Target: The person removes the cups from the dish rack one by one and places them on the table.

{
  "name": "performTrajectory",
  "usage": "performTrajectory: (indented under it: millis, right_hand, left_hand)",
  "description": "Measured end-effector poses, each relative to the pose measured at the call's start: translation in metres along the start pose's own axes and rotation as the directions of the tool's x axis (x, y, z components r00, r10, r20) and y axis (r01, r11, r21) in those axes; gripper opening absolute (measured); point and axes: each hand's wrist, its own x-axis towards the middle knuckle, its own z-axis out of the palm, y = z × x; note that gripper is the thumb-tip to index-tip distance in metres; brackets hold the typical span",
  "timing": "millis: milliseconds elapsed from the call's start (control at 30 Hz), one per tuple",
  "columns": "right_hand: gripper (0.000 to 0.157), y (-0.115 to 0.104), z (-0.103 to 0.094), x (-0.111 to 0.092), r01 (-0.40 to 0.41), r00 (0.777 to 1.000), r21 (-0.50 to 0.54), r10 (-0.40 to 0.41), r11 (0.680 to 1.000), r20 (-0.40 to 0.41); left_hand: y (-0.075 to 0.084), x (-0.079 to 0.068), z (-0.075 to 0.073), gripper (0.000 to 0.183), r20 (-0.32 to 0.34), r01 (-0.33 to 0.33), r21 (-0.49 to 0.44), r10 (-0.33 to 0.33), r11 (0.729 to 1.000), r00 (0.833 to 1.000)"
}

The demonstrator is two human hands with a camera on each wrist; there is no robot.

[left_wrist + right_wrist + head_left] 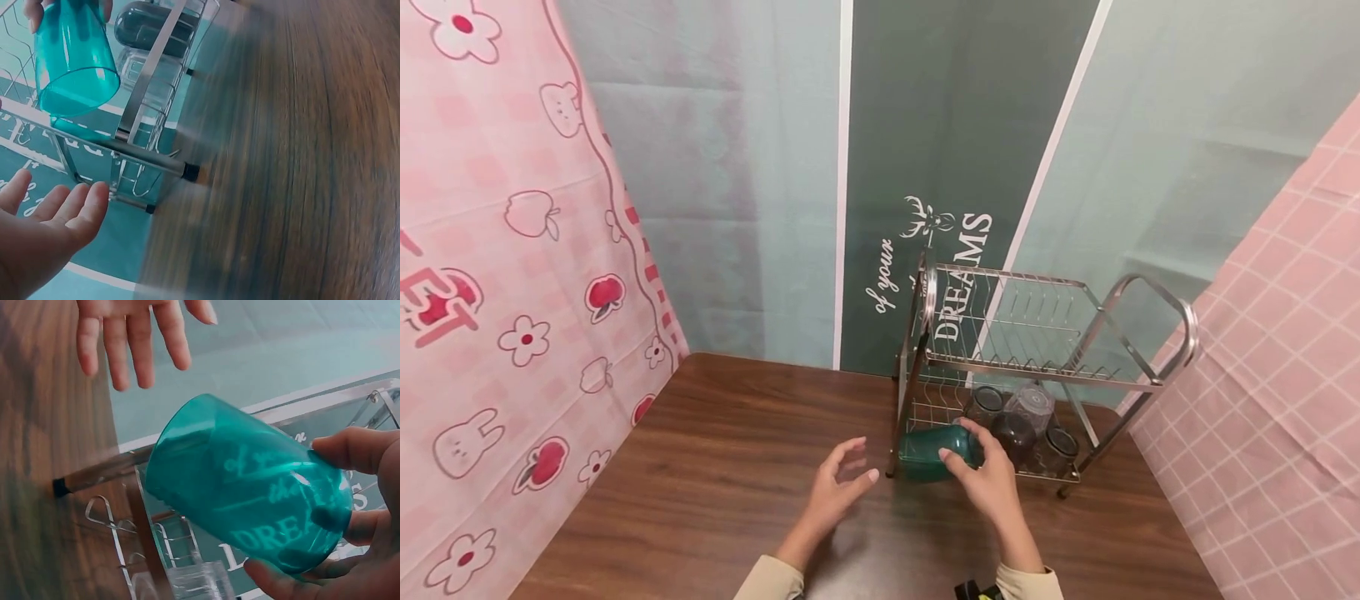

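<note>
A clear teal cup (250, 487) lies tilted on its side in the air, its open rim toward the left. My right hand (992, 483) grips it round the base end, thumb on one side and fingers on the other. Just left of the rim, my left hand (838, 483) holds nothing, its fingers loosely spread and apart from the cup. Behind the cup stands a two-tier metal dish rack (1045, 367). On its lower tier sit several glasses, among them a dark rounded glass (1013, 437) and a clear ribbed glass (1033, 403).
The rack stands on a brown wooden table (737, 450), toward its right rear. A green-grey cloth backdrop (970, 108) with white lettering hangs behind. Pink printed cloth (527, 250) borders the left side, and pink checked cloth (1285, 375) the right.
</note>
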Motion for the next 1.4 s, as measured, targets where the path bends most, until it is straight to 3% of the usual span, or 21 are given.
performTrajectory:
  millis: [200, 433, 600, 800, 1067, 1267, 1400]
  right_hand:
    - [0.049, 0.006, 0.011, -0.006, -0.016, 1.000, 0.167, 0.013, 0.986, 0.022]
    - [0.044, 0.013, 0.022, -0.011, -0.082, 0.996, 0.369, 0.070, 0.926, 0.046]
    - [0.041, 0.015, 0.033, -0.014, -0.107, 0.994, 0.467, 0.097, 0.878, 0.046]
    - [0.043, 0.014, 0.044, -0.018, -0.156, 0.988, 0.560, 0.120, 0.813, 0.101]
    - [0.047, 0.013, 0.049, -0.020, -0.159, 0.986, 0.576, 0.099, 0.802, 0.134]
    - [0.051, 0.013, 0.045, -0.024, -0.078, 0.994, 0.536, 0.028, 0.840, 0.101]
    - [0.051, 0.012, 0.041, -0.025, -0.029, 0.996, 0.533, -0.020, 0.846, 0.086]
  left_hand:
    - [-0.012, 0.002, 0.004, 0.049, -0.003, -0.034, -0.035, 0.034, 0.999, 0.999]
    - [-0.012, 0.002, 0.008, 0.054, 0.024, -0.062, -0.032, 0.063, 0.998, 0.998]
    - [-0.011, 0.001, 0.010, 0.058, 0.044, -0.027, -0.100, 0.031, 0.995, 0.999]
    - [-0.010, 0.002, 0.013, 0.058, 0.047, 0.014, -0.156, -0.006, 0.988, 0.999]
    - [-0.008, 0.002, 0.015, 0.053, 0.023, 0.042, -0.169, -0.038, 0.985, 0.999]
    - [0.003, -0.001, 0.014, 0.054, -0.009, 0.001, -0.185, -0.002, 0.983, 1.000]
    - [0.010, -0.002, 0.013, 0.054, -0.015, -0.002, -0.211, -0.001, 0.978, 1.000]
